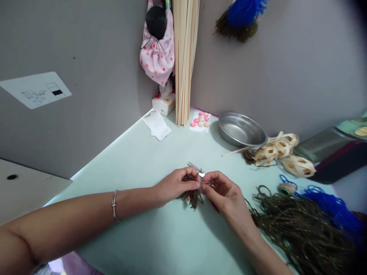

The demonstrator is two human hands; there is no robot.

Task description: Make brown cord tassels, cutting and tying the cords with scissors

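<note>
My left hand (174, 186) is closed around a short bundle of brown thread (192, 195) whose cut ends hang down past the palm. My right hand (222, 191) is closed in a pinch right beside it, fingertips touching the top of the bundle. A pair of small scissors (196, 168) with silver blades pokes out just behind both hands; a red bit under my right hand may be its handle. Which hand holds the scissors is hidden.
A pale green table (149, 229) fills the corner. On it: a metal bowl (242, 130), woven palm-leaf balls (282, 151), a heap of brown glitter thread (301, 225), blue thread (332, 204), pink and cream beads (201, 120), folded paper (157, 125), a tissue box (164, 103), upright pale strips (185, 57).
</note>
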